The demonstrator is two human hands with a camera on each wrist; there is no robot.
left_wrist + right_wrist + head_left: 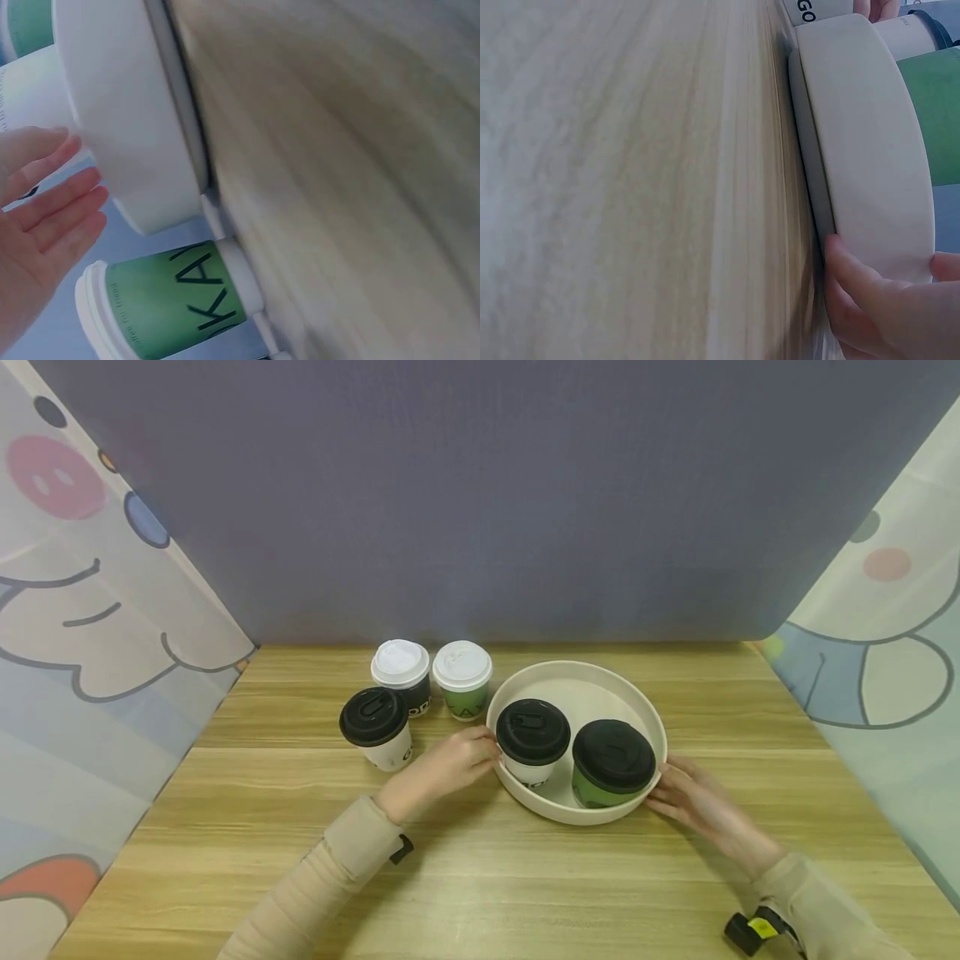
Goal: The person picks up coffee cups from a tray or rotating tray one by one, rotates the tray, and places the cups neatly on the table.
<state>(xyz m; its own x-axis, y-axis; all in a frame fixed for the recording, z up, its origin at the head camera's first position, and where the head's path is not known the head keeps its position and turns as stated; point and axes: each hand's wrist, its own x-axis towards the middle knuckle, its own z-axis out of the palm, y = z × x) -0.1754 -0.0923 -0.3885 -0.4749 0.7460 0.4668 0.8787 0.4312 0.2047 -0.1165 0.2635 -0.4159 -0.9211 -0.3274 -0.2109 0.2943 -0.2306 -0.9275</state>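
Observation:
A round cream tray sits on the wooden table, holding a white paper cup with a black lid and a green paper cup with a black lid. At its right side my right hand grips the tray, the thumb at the rim and the fingers low against the outer wall. My left hand is at the left rim beside the white cup. In the left wrist view its fingers are nearly straight, with the thumb and index fingertip at the rim.
Left of the tray stand a green cup with a white lid, a dark cup with a white lid and a white cup with a black lid. A grey panel rises behind the table; patterned curtains hang at both sides.

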